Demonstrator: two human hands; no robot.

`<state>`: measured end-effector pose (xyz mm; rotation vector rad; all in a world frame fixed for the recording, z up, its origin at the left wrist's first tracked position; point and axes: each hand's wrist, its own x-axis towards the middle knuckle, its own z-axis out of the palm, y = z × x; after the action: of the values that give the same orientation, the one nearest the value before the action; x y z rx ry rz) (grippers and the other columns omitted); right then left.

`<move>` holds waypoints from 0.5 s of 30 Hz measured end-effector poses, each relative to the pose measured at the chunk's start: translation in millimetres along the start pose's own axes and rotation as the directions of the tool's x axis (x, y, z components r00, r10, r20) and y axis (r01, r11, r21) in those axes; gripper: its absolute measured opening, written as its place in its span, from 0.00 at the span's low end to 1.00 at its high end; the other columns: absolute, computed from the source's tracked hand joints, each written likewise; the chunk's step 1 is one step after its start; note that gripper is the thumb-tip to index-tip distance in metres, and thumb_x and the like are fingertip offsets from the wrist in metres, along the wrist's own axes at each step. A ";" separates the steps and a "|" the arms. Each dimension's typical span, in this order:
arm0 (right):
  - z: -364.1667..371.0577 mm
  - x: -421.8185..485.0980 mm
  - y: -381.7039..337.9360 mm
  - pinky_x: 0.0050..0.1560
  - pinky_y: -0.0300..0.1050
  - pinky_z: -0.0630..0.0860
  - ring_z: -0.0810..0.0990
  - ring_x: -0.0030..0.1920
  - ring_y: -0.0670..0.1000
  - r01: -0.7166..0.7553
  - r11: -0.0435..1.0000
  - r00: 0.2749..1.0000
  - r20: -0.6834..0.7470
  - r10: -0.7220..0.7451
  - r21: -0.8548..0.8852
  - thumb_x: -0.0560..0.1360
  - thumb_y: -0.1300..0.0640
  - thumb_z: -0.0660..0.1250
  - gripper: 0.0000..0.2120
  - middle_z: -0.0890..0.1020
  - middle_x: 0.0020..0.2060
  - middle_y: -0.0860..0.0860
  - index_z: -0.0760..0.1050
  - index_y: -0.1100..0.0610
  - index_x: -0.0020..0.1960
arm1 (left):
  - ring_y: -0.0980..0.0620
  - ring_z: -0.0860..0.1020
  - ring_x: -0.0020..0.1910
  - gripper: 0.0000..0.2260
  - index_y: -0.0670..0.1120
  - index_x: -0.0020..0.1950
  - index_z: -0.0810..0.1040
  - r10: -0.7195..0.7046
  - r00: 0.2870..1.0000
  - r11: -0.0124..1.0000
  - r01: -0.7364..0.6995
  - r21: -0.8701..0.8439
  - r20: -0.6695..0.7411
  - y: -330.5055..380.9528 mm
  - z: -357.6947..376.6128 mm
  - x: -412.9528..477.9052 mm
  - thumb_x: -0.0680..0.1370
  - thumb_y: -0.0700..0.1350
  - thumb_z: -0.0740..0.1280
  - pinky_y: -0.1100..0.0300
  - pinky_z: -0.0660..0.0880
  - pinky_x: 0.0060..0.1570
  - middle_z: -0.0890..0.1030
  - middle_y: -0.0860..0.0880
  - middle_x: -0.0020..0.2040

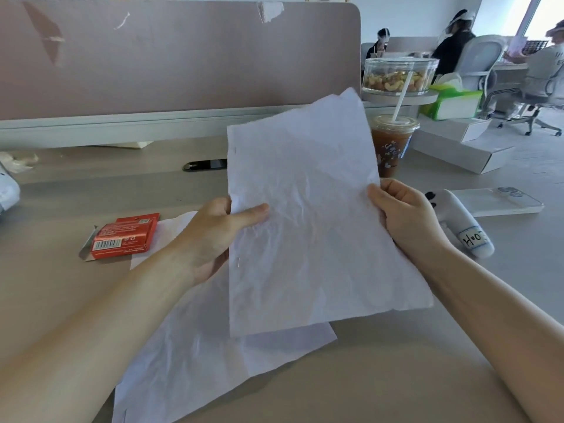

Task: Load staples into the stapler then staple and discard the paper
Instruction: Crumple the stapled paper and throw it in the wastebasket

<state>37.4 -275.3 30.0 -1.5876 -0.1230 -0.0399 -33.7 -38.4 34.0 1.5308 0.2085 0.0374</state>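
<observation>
Both hands are on the paper (305,209), held up over the desk (396,377). Left hand (213,236) pinches the left edge, thumb on front. Right hand (403,215) has fingers curled round the right edge. Small staple marks (235,151) show on the left edge, so stapling looks done and discard is next. That needs a bin, and none is in view. Another sheet (198,346) lies flat underneath. I can't pick out the stapler for sure. Red staple box (125,236) sits near left, with a barcode and print too small to read. White object (467,227) on the right has a handwritten tag, roughly "HoO".
</observation>
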 end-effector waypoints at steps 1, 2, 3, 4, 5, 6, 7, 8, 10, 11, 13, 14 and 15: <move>0.1 -1.6 -0.7 0.40 0.45 0.80 0.82 0.35 0.50 -0.027 0.998 0.998 0.050 0.025 0.052 0.79 0.57 0.65 0.07 0.85 0.36 0.52 0.81 0.55 0.45 | 0.47 0.85 0.51 0.11 0.40 0.58 0.81 0.016 1.000 1.000 -0.016 0.007 -0.017 -0.1 0.2 0.6 0.78 0.42 0.69 0.56 0.82 0.48 0.86 0.44 0.53; 0.3 -3.0 -1.2 0.42 0.47 0.82 0.83 0.36 0.51 -0.054 0.993 0.993 0.107 0.043 0.101 0.78 0.58 0.66 0.06 0.86 0.39 0.53 0.81 0.56 0.47 | 0.47 0.85 0.50 0.11 0.39 0.58 0.81 0.025 0.999 1.000 -0.025 0.011 -0.032 0.1 -0.1 0.6 0.78 0.42 0.68 0.57 0.82 0.46 0.86 0.43 0.53; 0.2 -3.7 -1.9 0.45 0.49 0.82 0.85 0.39 0.52 -0.065 0.990 0.987 0.154 0.045 0.125 0.78 0.60 0.66 0.05 0.87 0.42 0.54 0.81 0.57 0.49 | 0.46 0.85 0.49 0.10 0.39 0.58 0.81 0.033 0.999 0.999 -0.033 0.014 -0.041 0.3 -0.7 0.4 0.78 0.41 0.68 0.57 0.82 0.45 0.86 0.43 0.52; -0.8 -3.8 -1.9 0.49 0.52 0.82 0.85 0.42 0.55 -0.061 0.990 0.983 0.180 0.038 0.124 0.77 0.62 0.66 0.05 0.87 0.44 0.56 0.81 0.58 0.50 | 0.46 0.85 0.48 0.10 0.38 0.57 0.81 0.041 0.998 0.999 -0.040 0.018 -0.041 0.8 -0.7 -0.7 0.78 0.41 0.67 0.58 0.82 0.44 0.86 0.43 0.52; -2.0 -3.2 -2.0 0.51 0.54 0.81 0.85 0.45 0.57 -0.048 0.993 0.982 0.189 0.027 0.110 0.77 0.64 0.66 0.07 0.87 0.46 0.57 0.81 0.58 0.51 | 0.47 0.85 0.47 0.09 0.39 0.57 0.81 0.050 0.998 0.999 -0.050 0.018 -0.034 0.7 -1.3 -0.6 0.79 0.40 0.67 0.58 0.82 0.43 0.86 0.43 0.51; -2.7 -2.7 -2.6 0.53 0.56 0.80 0.85 0.46 0.58 -0.036 0.994 0.981 0.193 0.015 0.103 0.77 0.65 0.66 0.09 0.86 0.48 0.58 0.82 0.57 0.52 | 0.47 0.85 0.46 0.08 0.39 0.56 0.81 0.058 0.998 0.998 -0.058 0.008 -0.026 0.8 -1.8 -0.4 0.79 0.39 0.66 0.58 0.82 0.41 0.86 0.44 0.49; -3.2 -2.8 -3.3 0.54 0.57 0.79 0.85 0.47 0.59 -0.024 0.994 0.980 0.197 0.003 0.104 0.77 0.67 0.65 0.10 0.86 0.48 0.59 0.83 0.57 0.52 | 0.48 0.86 0.44 0.07 0.40 0.55 0.81 0.067 0.998 0.998 -0.067 -0.010 -0.020 0.5 -2.1 -0.5 0.79 0.38 0.66 0.59 0.82 0.39 0.87 0.45 0.47; -3.1 -2.9 -3.6 0.54 0.57 0.79 0.84 0.47 0.58 -0.017 0.993 0.979 0.205 -0.007 0.114 0.77 0.68 0.64 0.12 0.86 0.49 0.59 0.83 0.57 0.52 | 0.50 0.86 0.42 0.06 0.40 0.53 0.81 0.077 0.997 0.997 -0.078 -0.029 -0.018 1.9 -1.2 -2.1 0.79 0.37 0.65 0.61 0.81 0.37 0.87 0.46 0.45; -2.7 -3.7 -4.3 0.54 0.56 0.79 0.85 0.46 0.57 -0.009 0.989 0.974 0.227 -0.025 0.146 0.77 0.69 0.62 0.13 0.86 0.47 0.58 0.84 0.58 0.50 | 0.52 0.85 0.38 0.06 0.40 0.49 0.81 0.101 0.995 0.993 -0.100 -0.060 0.005 2.9 0.6 -3.2 0.79 0.36 0.64 0.63 0.80 0.35 0.87 0.49 0.40; -2.9 -4.2 -4.4 0.52 0.54 0.80 0.85 0.45 0.56 -0.007 0.987 0.972 0.234 -0.031 0.160 0.77 0.69 0.62 0.14 0.87 0.46 0.57 0.84 0.57 0.48 | 0.53 0.85 0.36 0.08 0.41 0.46 0.82 0.104 0.994 0.992 -0.102 -0.071 0.017 3.2 1.2 -3.9 0.79 0.35 0.63 0.65 0.79 0.33 0.87 0.49 0.38; -4.8 -4.6 -2.8 0.45 0.52 0.80 0.84 0.40 0.55 0.018 0.986 0.967 0.248 -0.060 0.167 0.76 0.69 0.63 0.14 0.86 0.39 0.54 0.85 0.56 0.41 | 0.55 0.82 0.30 0.14 0.43 0.40 0.81 0.092 0.995 0.993 -0.089 -0.076 0.031 2.7 0.1 -6.9 0.80 0.34 0.60 0.68 0.77 0.28 0.85 0.51 0.33; -6.2 -4.9 -2.6 0.41 0.50 0.77 0.82 0.37 0.53 0.038 0.987 0.961 0.264 -0.079 0.158 0.75 0.68 0.65 0.14 0.85 0.35 0.52 0.84 0.56 0.38 | 0.56 0.80 0.28 0.17 0.44 0.36 0.80 0.076 0.997 0.994 -0.073 -0.079 0.032 3.6 -1.0 -8.2 0.80 0.34 0.57 0.68 0.76 0.27 0.83 0.49 0.32; -8.6 -4.3 -1.8 0.39 0.48 0.76 0.81 0.34 0.52 0.049 0.988 0.957 0.275 -0.089 0.149 0.72 0.68 0.66 0.13 0.83 0.33 0.51 0.84 0.55 0.36 | 0.54 0.79 0.28 0.19 0.45 0.34 0.79 0.056 0.997 0.992 -0.049 -0.115 0.057 3.7 -3.6 -7.5 0.80 0.35 0.55 0.66 0.75 0.28 0.80 0.47 0.34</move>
<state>33.3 -284.0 31.5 -1.4401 -0.3953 0.1381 -41.2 -35.8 38.4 1.4216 0.1165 0.0445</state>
